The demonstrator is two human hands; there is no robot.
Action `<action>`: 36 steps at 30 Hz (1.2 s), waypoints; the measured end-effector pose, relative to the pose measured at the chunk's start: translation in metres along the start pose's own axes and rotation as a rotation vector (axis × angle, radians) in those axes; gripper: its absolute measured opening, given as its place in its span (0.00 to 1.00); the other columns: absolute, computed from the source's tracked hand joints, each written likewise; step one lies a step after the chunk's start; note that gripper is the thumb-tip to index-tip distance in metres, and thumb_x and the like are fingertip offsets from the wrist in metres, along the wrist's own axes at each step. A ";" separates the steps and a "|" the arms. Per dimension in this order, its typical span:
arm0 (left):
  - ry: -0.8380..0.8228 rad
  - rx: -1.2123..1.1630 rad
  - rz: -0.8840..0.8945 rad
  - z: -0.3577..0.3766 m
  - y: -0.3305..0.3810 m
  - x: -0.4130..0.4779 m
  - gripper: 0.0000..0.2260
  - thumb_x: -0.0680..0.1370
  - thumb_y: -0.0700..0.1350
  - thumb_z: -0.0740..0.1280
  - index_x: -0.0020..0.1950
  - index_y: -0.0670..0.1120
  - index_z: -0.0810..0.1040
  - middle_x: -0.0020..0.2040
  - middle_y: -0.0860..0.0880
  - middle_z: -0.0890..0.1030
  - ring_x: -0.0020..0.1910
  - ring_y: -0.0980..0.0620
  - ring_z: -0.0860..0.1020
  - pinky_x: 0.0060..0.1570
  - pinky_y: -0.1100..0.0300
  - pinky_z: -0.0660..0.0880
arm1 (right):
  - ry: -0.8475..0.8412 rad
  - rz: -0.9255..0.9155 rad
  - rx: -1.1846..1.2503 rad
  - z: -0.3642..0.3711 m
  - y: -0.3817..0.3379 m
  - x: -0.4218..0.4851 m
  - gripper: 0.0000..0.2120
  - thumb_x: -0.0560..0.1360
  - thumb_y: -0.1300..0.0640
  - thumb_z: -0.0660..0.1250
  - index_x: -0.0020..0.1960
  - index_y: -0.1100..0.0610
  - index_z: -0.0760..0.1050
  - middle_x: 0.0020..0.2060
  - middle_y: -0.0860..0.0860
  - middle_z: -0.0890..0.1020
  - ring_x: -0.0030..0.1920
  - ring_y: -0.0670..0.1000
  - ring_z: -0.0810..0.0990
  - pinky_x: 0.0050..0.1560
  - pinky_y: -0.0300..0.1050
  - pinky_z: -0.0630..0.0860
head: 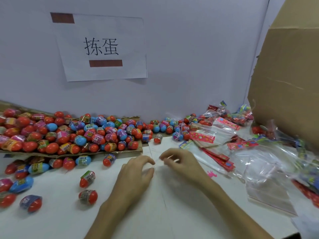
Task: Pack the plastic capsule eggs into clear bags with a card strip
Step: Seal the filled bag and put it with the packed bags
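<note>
Left hand point(136, 171), right hand point(179, 163): fingers curled; what is held cannot be told.
Capsule eggs point(63, 138): heaped to their left.

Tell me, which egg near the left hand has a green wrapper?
The upper red egg of the lone pair left of the left hand; the lower egg has a greyish wrapper.

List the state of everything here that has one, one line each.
left hand: fingers curled, hold unclear.
right hand: fingertips pinched, contents too blurred to tell.
heaped eggs: closed, wrapped, piled on cardboard tray.
loose eggs: closed, scattered on table.
clear bags: empty, lying flat.
packed bags: filled with eggs.
card strips: stacked, unused.
paper sign: taped up.
</note>
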State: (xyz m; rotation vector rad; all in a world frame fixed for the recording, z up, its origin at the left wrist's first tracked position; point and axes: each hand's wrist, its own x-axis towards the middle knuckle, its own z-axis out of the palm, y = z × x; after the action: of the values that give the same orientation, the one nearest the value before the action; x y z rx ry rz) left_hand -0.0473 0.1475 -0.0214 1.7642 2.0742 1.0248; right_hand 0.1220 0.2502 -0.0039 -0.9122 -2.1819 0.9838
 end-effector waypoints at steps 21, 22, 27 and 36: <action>0.015 0.272 0.182 0.016 0.001 0.026 0.19 0.56 0.59 0.73 0.42 0.66 0.69 0.42 0.61 0.83 0.40 0.60 0.80 0.41 0.77 0.54 | 0.465 0.300 -0.942 -0.229 0.176 0.182 0.04 0.76 0.62 0.68 0.51 0.60 0.79 0.49 0.62 0.81 0.49 0.66 0.81 0.49 0.57 0.78; 0.028 0.268 0.216 0.016 0.000 0.025 0.17 0.59 0.60 0.70 0.44 0.65 0.68 0.42 0.60 0.83 0.43 0.62 0.76 0.43 0.76 0.54 | 0.546 0.279 -0.913 -0.230 0.171 0.179 0.04 0.78 0.61 0.66 0.50 0.60 0.79 0.47 0.62 0.82 0.47 0.65 0.81 0.48 0.57 0.78; 0.080 0.314 0.260 0.017 -0.006 0.024 0.05 0.63 0.59 0.65 0.36 0.63 0.79 0.43 0.58 0.84 0.47 0.58 0.70 0.38 0.71 0.60 | 0.961 0.045 -0.288 -0.226 0.114 0.138 0.03 0.76 0.55 0.70 0.49 0.54 0.80 0.42 0.49 0.83 0.37 0.50 0.80 0.45 0.47 0.75; 0.051 0.249 0.198 0.017 -0.004 0.019 0.06 0.64 0.56 0.66 0.38 0.62 0.79 0.45 0.58 0.84 0.47 0.58 0.76 0.34 0.62 0.70 | 0.125 0.221 0.680 -0.177 0.083 0.083 0.07 0.74 0.62 0.72 0.52 0.59 0.83 0.43 0.56 0.83 0.39 0.52 0.84 0.44 0.46 0.81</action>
State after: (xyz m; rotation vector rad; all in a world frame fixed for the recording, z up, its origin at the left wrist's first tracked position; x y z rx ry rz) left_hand -0.0450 0.1710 -0.0318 2.1213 2.1728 0.9010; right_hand 0.2276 0.4262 0.0481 -0.8504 -1.4897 1.5888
